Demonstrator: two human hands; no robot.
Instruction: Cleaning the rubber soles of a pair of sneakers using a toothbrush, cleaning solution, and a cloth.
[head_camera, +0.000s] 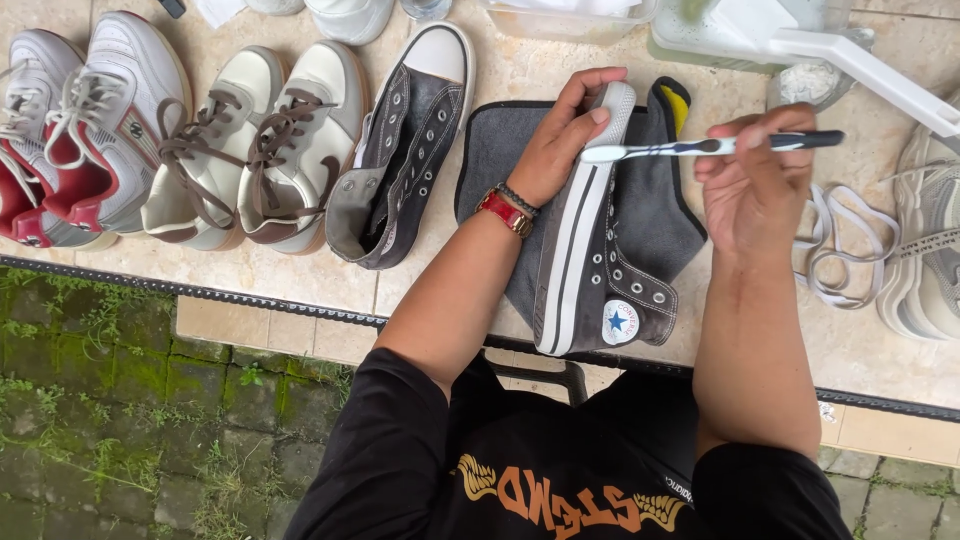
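- my left hand is gripping the toe of the grey high-top shoe, lying on its side on a grey cloth near the table's front edge.
- my right hand is closed around a toothbrush, bristles meeting the white toe rubber.
- step in hand, judged: scrubbing the toe; the next move is calling for short strokes along the sole edge.

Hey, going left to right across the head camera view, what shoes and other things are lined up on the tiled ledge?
Red and white sneakers → cream sneakers with brown laces → loose grey high-top → left hand steadying the grey high-top on the dark cloth → right hand with toothbrush → loose white laces → pale sneaker.
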